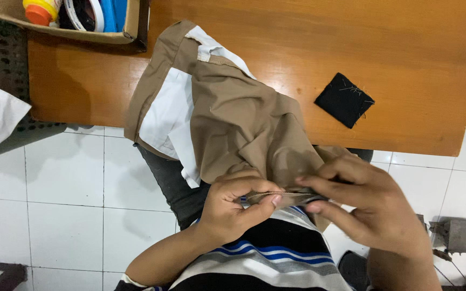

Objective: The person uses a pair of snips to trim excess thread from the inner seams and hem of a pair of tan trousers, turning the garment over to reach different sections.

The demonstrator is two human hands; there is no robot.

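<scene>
I see soft tan trousers (pixel 244 124) with white lining draped off the near edge of the glossy wooden tabletop (pixel 405 54) into my lap, where my left hand (pixel 230 207) and right hand (pixel 370 205) pinch a folded edge, fingers (pixel 265 200) closed on the cloth. A frayed black fabric square (pixel 344 99) lies right of the trousers, and a cardboard box (pixel 71 21) of tape rolls sits at the far left corner.

We cannot tell what our left hand (pixel 233 207) and right hand (pixel 360 202) pinch at the khaki trousers (pixel 238 124); the cardboard box (pixel 71 33) runs past the top edge.
</scene>
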